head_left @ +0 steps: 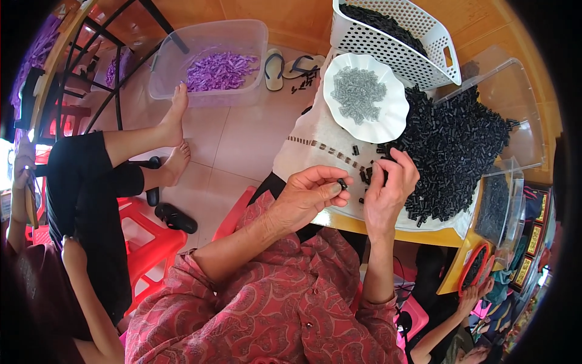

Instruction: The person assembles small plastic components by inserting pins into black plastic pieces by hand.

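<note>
My left hand pinches a small black plastic piece between thumb and fingertips, just off the table's near edge. To its right, my right hand is raised at the edge of a large pile of small black tube-like pieces. Its fingers are loosely bent and apart, and I see nothing held in them. A few loose black pieces lie on the white cloth between the hands. Beyond them, a white scalloped plate bears small clear pieces.
A white perforated basket of black pieces stands behind the plate. Clear plastic boxes sit at right. On the floor, a clear tub holds purple pieces. Another person's bare feet and a red stool are at left.
</note>
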Demonstrator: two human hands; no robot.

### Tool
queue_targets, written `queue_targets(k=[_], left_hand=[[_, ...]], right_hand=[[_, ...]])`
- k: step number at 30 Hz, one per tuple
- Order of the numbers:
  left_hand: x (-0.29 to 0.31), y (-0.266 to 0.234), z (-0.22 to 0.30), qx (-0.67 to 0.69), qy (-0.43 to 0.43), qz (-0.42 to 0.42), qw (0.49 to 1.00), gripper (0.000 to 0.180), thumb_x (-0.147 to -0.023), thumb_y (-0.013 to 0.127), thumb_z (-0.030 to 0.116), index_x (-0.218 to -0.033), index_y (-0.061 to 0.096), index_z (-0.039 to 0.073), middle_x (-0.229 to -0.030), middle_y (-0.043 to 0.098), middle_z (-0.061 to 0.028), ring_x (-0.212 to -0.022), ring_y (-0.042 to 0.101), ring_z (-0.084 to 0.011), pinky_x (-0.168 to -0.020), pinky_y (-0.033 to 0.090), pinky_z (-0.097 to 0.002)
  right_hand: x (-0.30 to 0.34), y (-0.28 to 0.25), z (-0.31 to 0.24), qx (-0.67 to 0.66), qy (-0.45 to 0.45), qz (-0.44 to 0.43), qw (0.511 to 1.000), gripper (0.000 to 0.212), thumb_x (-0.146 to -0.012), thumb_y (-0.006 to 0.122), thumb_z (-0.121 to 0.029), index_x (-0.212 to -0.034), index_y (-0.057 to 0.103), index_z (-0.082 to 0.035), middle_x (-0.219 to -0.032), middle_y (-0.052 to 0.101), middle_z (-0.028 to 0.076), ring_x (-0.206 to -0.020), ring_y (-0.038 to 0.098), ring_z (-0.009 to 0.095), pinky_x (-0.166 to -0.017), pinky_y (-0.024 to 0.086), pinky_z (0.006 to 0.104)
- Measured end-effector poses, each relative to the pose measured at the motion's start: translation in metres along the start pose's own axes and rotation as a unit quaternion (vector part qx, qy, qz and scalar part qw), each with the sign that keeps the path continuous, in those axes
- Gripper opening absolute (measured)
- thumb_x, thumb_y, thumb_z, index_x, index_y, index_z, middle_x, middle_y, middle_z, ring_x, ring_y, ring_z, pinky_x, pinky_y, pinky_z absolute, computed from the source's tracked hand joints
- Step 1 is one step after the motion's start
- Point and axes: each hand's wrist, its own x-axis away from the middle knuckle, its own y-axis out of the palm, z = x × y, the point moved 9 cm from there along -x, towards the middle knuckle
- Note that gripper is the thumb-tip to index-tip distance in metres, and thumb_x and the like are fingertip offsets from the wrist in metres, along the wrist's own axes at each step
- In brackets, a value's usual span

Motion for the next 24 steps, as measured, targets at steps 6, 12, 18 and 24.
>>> queue_targets(k=[6, 12, 18, 24], left_hand=[[0.001, -0.001, 0.003, 0.033, -0.003, -0.005, 0.999, 0.026, -0.092, 0.054, 0.001, -0.118, 0.057, 0.001, -0.109, 0.062, -0.0130, -0.089, 0.064, -0.0182, -0.077, 0.055, -0.0290], [0.000, -0.002, 0.002, 0.069, -0.014, 0.005, 0.998, 0.026, -0.093, 0.054, 0.004, -0.118, 0.058, 0.002, -0.107, 0.062, -0.0128, -0.084, 0.063, -0.0164, -0.072, 0.055, -0.0262], [0.002, -0.003, 0.003, 0.077, -0.013, 0.004, 0.997, 0.026, -0.093, 0.054, 0.004, -0.119, 0.057, 0.001, -0.107, 0.062, -0.0129, -0.084, 0.062, -0.0157, -0.073, 0.054, -0.0263], [0.001, -0.002, 0.002, 0.068, -0.002, -0.013, 0.998, 0.026, -0.093, 0.054, 0.004, -0.118, 0.057, 0.001, -0.108, 0.062, -0.0137, -0.088, 0.062, -0.0162, -0.076, 0.055, -0.0269]], right_hand=[[0.016, -0.012, -0.013, -0.177, 0.058, -0.056, 0.981, 0.007, -0.084, 0.058, 0.003, -0.089, 0.055, 0.000, -0.111, 0.055, 0.016, -0.112, 0.048, 0.034, -0.095, 0.039, 0.0420], [0.022, -0.016, -0.033, -0.240, 0.057, -0.067, 0.967, 0.006, -0.086, 0.059, -0.001, -0.089, 0.054, 0.000, -0.112, 0.054, 0.016, -0.113, 0.049, 0.034, -0.095, 0.039, 0.0417], [0.020, -0.008, -0.047, -0.218, 0.019, -0.072, 0.973, 0.008, -0.085, 0.060, -0.001, -0.088, 0.053, -0.001, -0.114, 0.053, 0.016, -0.114, 0.047, 0.035, -0.095, 0.039, 0.0428], [0.021, -0.005, -0.045, -0.192, 0.017, -0.081, 0.978, 0.009, -0.084, 0.061, 0.000, -0.088, 0.053, -0.001, -0.114, 0.053, 0.016, -0.113, 0.047, 0.035, -0.095, 0.039, 0.0436]])
